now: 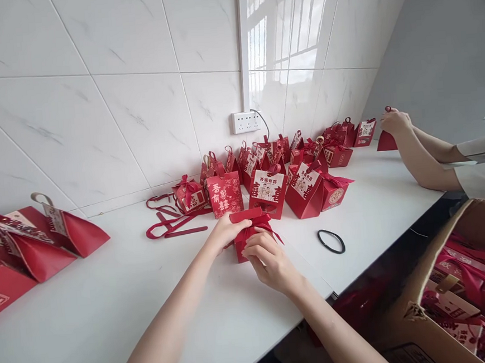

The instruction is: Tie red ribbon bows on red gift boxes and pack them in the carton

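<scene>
Now a bow on one more red box

Close to the table edge, the left hand point(225, 231) and the right hand point(269, 260) both hold a small red paper gift box point(249, 232), which stands on the white table top point(109, 304). The left hand grips its upper left side with bent fingers. The right hand closes around its front, just under the dark red satin ribbon bow point(260, 219) on top of the box. Whether the fingers pinch the ribbon itself, I cannot tell.

Judging from how things lie, a good part of the work looks done. Behind the held box, along the tiled wall, a row of red gift boxes with bows and paper tags point(268, 188) stands closed and dressed. Some work seems left as well. A few loose dark red ribbon strips point(170, 223) lie on the table to the left of this row, and at the far left a pile of larger red paper boxes point(33, 242) lies on its side. At the lower right, an open brown cardboard carton point(426, 279) holds more red packets and ribbons.

A thin black elastic ring point(331, 241) lies alone to the right of the hands. At the far right, another person's hands point(395, 120) rest on a red box of their own point(386, 141).
</scene>
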{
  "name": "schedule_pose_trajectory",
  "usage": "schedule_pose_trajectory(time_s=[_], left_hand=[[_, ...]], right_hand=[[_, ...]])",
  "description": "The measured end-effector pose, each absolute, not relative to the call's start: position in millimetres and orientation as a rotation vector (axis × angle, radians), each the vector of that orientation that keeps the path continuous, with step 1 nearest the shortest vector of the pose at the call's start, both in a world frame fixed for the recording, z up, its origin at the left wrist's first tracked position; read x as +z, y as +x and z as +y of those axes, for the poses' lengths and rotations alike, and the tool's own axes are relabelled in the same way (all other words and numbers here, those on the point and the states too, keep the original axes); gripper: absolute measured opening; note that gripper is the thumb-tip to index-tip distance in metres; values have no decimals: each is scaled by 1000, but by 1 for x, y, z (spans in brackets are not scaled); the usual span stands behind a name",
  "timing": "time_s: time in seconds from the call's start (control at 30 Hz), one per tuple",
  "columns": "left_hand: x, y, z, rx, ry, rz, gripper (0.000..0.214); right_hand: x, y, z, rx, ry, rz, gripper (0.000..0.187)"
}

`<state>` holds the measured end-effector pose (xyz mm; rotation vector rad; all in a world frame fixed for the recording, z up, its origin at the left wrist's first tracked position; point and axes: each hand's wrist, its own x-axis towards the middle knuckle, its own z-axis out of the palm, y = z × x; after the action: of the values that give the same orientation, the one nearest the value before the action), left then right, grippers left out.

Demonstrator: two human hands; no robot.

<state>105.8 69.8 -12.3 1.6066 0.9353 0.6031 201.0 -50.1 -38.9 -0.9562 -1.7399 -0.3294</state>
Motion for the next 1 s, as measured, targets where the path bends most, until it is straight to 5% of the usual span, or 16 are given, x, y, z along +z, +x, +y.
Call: schedule_pose_trajectory(time_s=[0.27, 0.4, 0.5, 0.63, 1.0], left_hand=[[-5, 105, 67, 580, 1616, 871, 30], [-3, 104, 66, 558, 1633, 846, 27], [-2, 103, 66, 544, 1648, 817, 29], [-3, 103, 65, 537, 1674, 804, 25], [-2, 105, 64, 551, 1666, 803, 17]], right_hand=[[-36, 220, -78, -264, -1059, -1520, 11], [-33, 245, -76, 580, -1461, -934, 55], [-27, 248, -66, 1179, -1327, -904, 60], [-25, 239, -63, 1052, -1273, -1005, 45], [-16, 278, -65, 814, -1585, -1259, 53]])
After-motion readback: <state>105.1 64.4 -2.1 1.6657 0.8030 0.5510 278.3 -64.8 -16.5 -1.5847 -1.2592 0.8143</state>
